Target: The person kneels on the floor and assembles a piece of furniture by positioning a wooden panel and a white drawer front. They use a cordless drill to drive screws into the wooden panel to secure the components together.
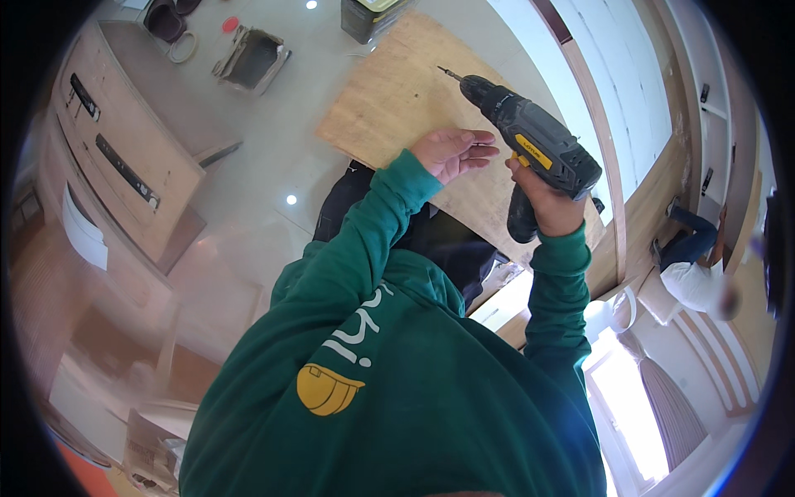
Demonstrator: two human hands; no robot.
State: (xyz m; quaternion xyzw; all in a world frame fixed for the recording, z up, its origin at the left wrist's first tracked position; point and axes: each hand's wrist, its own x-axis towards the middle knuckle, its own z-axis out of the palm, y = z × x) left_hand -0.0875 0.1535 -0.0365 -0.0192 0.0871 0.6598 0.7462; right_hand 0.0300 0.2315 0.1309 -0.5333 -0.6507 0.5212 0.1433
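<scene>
My right hand [546,195] is wrapped round the grip of a black and yellow cordless drill [530,137]. The drill's bit [449,73] points up and to the left, above a light wooden board [389,91]. Beside the drill, my left hand [455,153] is turned partly palm up over the board, its fingers loosely stretched towards the drill. Whether something small lies between those fingers is too small to tell. The board slants across my front, close to my dark trousers [344,199].
Left stands a wooden cabinet piece with black drawer runners [124,170]. An open box [252,62] and a tape roll [183,47] lie on the floor [290,141]. A dark container [364,16] stands past the board. At right, another person [696,282] is near cabinet frames.
</scene>
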